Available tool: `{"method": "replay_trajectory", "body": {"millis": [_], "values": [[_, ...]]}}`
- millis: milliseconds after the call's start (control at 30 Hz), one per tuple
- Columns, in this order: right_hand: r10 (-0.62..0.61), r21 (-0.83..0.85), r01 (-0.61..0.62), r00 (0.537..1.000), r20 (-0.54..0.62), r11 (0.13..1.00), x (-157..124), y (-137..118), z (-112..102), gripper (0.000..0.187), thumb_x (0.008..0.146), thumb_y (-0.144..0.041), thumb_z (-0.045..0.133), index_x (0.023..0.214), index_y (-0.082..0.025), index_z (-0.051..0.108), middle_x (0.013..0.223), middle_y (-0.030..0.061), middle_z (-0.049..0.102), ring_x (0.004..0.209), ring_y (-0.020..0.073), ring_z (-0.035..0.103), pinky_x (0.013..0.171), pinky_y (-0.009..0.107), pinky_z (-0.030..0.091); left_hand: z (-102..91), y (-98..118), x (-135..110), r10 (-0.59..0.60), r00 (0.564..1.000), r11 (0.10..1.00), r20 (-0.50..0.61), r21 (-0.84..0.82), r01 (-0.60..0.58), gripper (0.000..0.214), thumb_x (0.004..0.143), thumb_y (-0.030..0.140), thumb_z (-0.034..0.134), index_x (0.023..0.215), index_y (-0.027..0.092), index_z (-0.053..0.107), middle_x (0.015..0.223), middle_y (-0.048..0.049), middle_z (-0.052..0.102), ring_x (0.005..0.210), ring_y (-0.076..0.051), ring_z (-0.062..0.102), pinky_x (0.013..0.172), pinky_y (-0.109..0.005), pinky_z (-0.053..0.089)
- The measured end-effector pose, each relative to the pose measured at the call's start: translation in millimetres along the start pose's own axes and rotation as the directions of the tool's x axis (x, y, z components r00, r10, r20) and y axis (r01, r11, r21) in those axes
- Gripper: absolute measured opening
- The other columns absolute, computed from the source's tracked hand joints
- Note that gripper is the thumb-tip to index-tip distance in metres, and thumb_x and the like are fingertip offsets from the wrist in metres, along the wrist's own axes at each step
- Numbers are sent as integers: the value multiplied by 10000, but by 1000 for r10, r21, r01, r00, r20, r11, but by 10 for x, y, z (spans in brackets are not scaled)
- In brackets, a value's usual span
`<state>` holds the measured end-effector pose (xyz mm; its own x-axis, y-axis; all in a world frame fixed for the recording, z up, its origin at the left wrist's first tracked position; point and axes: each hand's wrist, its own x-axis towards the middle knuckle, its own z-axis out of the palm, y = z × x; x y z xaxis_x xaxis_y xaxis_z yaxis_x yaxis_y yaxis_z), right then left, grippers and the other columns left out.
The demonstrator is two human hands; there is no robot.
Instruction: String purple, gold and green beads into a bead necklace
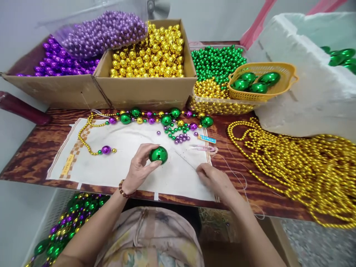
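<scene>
Over the white towel (116, 167), my left hand (139, 165) grips a large shiny green bead (158, 155) between thumb and fingers. My right hand (213, 178) pinches a thin needle (185, 159), which slants up and left toward the bead, its tip apart from it. Pale thread (239, 174) trails in loops to the right of that hand. A strand of beads (166, 119) in green, purple and gold curves along the towel's top and down its left side, ending near a purple bead (106, 150). Loose small purple beads (182, 139) and small green beads (178, 129) lie beyond my hands.
Scissors (201, 148) and a blue-labelled tube (207, 139) lie at right. Boxes of purple beads (66, 59) and gold beads (147, 52) stand behind, beside a yellow basket (278, 91). Gold bead strands (300, 170) cover the table's right side, below a white foam box (294, 70).
</scene>
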<state>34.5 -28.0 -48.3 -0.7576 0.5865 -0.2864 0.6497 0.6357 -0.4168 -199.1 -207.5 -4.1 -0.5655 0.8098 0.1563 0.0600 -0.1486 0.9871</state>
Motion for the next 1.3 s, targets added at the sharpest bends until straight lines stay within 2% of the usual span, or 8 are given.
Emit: {"method": "replay_trajectory", "body": {"millis": [100, 167, 267, 367, 433, 533, 1067, 1300], "values": [[-12, 200, 35, 993, -114, 979, -58, 13, -43, 159, 889, -271, 454, 803, -201, 568, 766, 36, 652, 659, 162, 591, 596, 267, 397, -17, 31, 136, -75, 995, 991, -62, -120, 67, 376, 768, 302, 781, 1134, 270, 701, 1162, -62, 617, 1030, -197, 588, 891, -305, 504], [-4, 384, 78, 982, -190, 920, -118, -112, -48, 178, 901, -339, 477, 826, -207, 571, 692, 12, 612, 582, 150, 566, 571, 263, 424, -30, 63, 244, -134, 986, 963, -96, -246, 107, 360, 770, 310, 778, 1119, 274, 699, 1169, -51, 630, 987, -178, 594, 846, -287, 509], [13, 622, 132, 975, -223, 772, -216, -479, 38, 205, 909, -389, 525, 850, -208, 600, 653, -6, 595, 514, 131, 549, 519, 243, 443, -36, 132, 402, -205, 972, 893, -113, -427, 139, 333, 781, 314, 765, 1102, 269, 693, 1142, -39, 636, 917, -146, 595, 756, -250, 504], [-3, 726, 169, 974, -225, 667, -278, -861, 211, 211, 921, -378, 544, 819, -209, 620, 637, -8, 590, 494, 123, 540, 492, 234, 445, -30, 206, 514, -246, 964, 841, -105, -518, 158, 343, 781, 317, 761, 1109, 264, 677, 1104, -35, 637, 870, -135, 604, 697, -232, 492], [3, 743, 182, 971, -241, 644, -287, -1024, 319, 218, 927, -368, 537, 806, -209, 624, 622, -9, 582, 490, 122, 528, 483, 233, 439, -30, 240, 554, -274, 957, 815, -94, -551, 179, 351, 778, 325, 762, 1110, 261, 666, 1096, -35, 636, 864, -138, 618, 687, -234, 491], [32, 754, 179, 966, -256, 632, -269, -1117, 411, 216, 925, -356, 534, 797, -208, 624, 623, -7, 583, 498, 122, 524, 479, 230, 429, -43, 250, 575, -303, 950, 783, -75, -588, 203, 349, 783, 340, 758, 1107, 263, 653, 1082, -32, 641, 845, -137, 636, 686, -242, 493], [105, 809, 115, 971, -213, 576, -205, -1163, 511, 214, 918, -379, 554, 834, -196, 627, 631, -9, 582, 491, 113, 522, 459, 219, 425, -66, 206, 560, -383, 923, 701, -36, -662, 265, 417, 783, 385, 768, 1145, 244, 615, 1092, -51, 674, 897, -178, 680, 713, -265, 526], [120, 813, 121, 966, -227, 570, -193, -1169, 522, 205, 917, -376, 552, 841, -196, 615, 631, -14, 588, 477, 111, 530, 450, 220, 428, -36, 192, 535, -366, 931, 724, -7, -631, 280, 425, 808, 408, 742, 1180, 257, 606, 1151, -55, 656, 866, -164, 685, 713, -273, 523]]}}
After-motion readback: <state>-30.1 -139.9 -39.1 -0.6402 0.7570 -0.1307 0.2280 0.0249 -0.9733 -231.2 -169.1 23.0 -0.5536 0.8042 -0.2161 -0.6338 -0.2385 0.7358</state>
